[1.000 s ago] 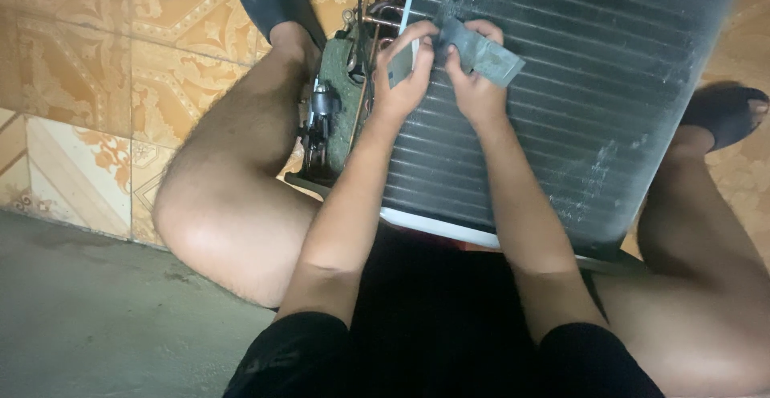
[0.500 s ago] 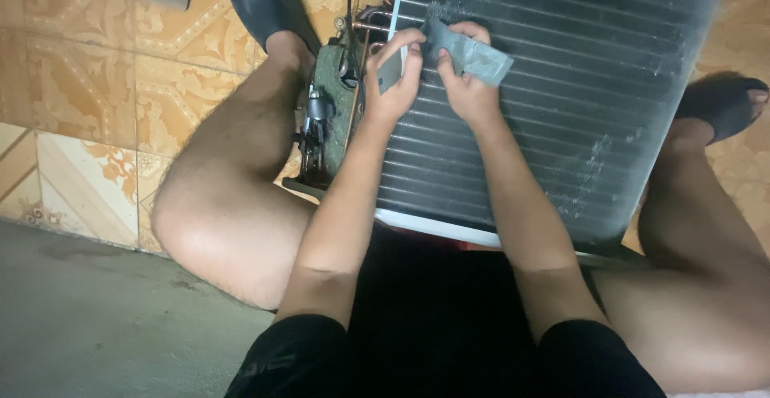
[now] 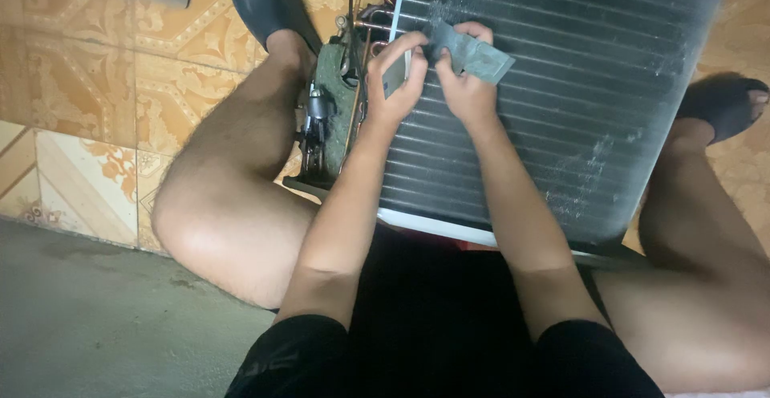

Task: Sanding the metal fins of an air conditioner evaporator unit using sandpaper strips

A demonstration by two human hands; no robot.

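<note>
The finned coil (image 3: 553, 101) lies between the person's legs; both hands, left hand (image 3: 395, 85) beside right hand (image 3: 463, 85), rest on its upper left part, copper pipes (image 3: 370, 21) at its left edge

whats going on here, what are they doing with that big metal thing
A person sits on the tiled floor with a large grey finned metal coil lying between their legs. The left hand holds a small flat grey piece at the coil's edge, beside the copper tubes. The right hand grips a grey rectangular comb-like tool against the fins.
</note>
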